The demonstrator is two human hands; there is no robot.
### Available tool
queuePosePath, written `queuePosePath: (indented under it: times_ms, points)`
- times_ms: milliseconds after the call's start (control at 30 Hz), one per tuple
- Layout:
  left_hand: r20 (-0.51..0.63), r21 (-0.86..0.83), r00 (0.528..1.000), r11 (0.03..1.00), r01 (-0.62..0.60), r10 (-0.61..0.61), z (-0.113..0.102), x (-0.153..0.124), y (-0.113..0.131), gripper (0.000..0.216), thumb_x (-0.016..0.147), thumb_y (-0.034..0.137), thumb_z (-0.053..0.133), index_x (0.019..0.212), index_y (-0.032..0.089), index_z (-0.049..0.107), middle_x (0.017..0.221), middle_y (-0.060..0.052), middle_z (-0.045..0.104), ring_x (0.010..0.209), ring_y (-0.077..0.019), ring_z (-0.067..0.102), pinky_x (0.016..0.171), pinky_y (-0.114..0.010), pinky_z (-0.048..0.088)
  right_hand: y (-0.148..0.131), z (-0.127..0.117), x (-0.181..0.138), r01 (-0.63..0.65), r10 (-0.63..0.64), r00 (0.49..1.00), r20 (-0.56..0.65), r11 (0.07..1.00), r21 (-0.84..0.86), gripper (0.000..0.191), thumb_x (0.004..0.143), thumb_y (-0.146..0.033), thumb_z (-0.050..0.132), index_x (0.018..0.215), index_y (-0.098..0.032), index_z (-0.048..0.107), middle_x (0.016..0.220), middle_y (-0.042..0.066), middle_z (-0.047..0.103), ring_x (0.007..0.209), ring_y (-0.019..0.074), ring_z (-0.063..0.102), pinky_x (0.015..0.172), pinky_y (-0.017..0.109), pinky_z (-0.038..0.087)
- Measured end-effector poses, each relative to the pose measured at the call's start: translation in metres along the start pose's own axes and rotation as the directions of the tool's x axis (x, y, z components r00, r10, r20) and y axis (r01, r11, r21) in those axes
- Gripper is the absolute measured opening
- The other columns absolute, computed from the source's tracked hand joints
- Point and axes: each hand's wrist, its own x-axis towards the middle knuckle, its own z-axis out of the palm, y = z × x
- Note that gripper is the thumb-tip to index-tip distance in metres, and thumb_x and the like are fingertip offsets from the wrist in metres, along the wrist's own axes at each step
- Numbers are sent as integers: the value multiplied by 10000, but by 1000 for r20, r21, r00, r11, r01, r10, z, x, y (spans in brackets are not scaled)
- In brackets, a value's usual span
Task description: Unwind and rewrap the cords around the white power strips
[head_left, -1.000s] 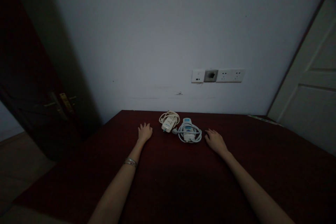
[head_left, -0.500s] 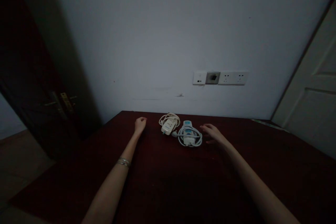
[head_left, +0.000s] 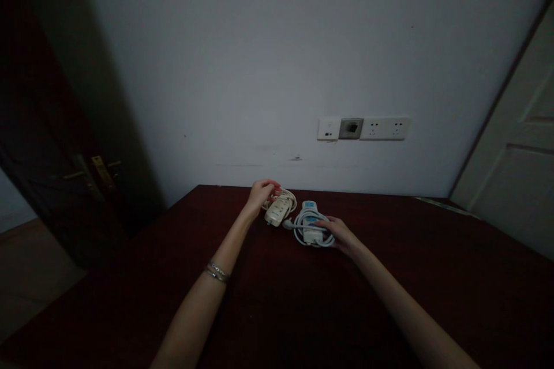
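Two power strips lie side by side on the dark red table. My left hand (head_left: pixel 263 191) is at the far left edge of the cream power strip (head_left: pixel 277 211), fingers apart and reaching over its coiled cream cord (head_left: pixel 291 196). Part of that cord is hidden behind the fingers. My right hand (head_left: pixel 341 232) grips the right side of the white power strip (head_left: pixel 310 206) with blue markings, thumb on top and the other fingers out of sight below. A grey-white cord (head_left: pixel 298 234) is looped around this strip, and its plug (head_left: pixel 288 223) points toward the cream one.
The table (head_left: pixel 277 300) stands against a pale wall (head_left: pixel 242 69). Wall sockets (head_left: pixel 383 128) and a switch plate (head_left: pixel 328 128) sit above it. A dark door with a handle (head_left: pixel 101 170) is at the left, a white door (head_left: pixel 523 150) at the right.
My left hand has moved right, from bare table to the cream power strip. My right hand has moved left and closed on the white power strip.
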Motion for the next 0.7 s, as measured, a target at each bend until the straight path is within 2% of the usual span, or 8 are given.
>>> queuePosePath:
  times_ms: [167, 400, 567, 700]
  points:
    - [29, -43, 999, 999, 24, -23, 6, -4, 2, 154, 669, 130, 479, 741, 112, 614, 730, -75, 653, 589, -117, 601, 499, -194, 450, -2, 0, -3, 12, -13, 1000, 18, 998, 57, 262, 658, -138, 638, 918, -110, 616, 605, 32, 660, 450, 148, 591, 407, 253, 499]
    - [25, -88, 999, 995, 40, -37, -1, -6, 6, 152, 657, 135, 491, 747, 115, 612, 713, -76, 659, 582, -119, 603, 515, -202, 462, -2, 1, -3, 79, -76, 996, -41, 994, 80, 331, 609, -111, 667, 936, -112, 621, 738, 66, 697, 554, 163, 635, 504, 262, 524]
    - [-12, -85, 999, 996, 34, -35, -5, -8, 9, 149, 646, 142, 502, 747, 116, 608, 725, -81, 653, 592, -128, 603, 523, -221, 472, -14, -1, -3, 198, -191, 975, -110, 978, 58, 515, 550, -135, 719, 1046, -128, 582, 947, 85, 688, 735, 180, 653, 559, 231, 521]
    - [-26, -82, 999, 996, 23, -25, -4, -11, 12, 146, 655, 165, 535, 772, 121, 610, 760, -85, 652, 631, -132, 606, 520, -206, 458, -37, -2, -16, 340, -336, 936, -103, 940, 22, 702, 526, -257, 763, 1175, -143, 519, 1064, 105, 648, 754, 198, 639, 464, 222, 493]
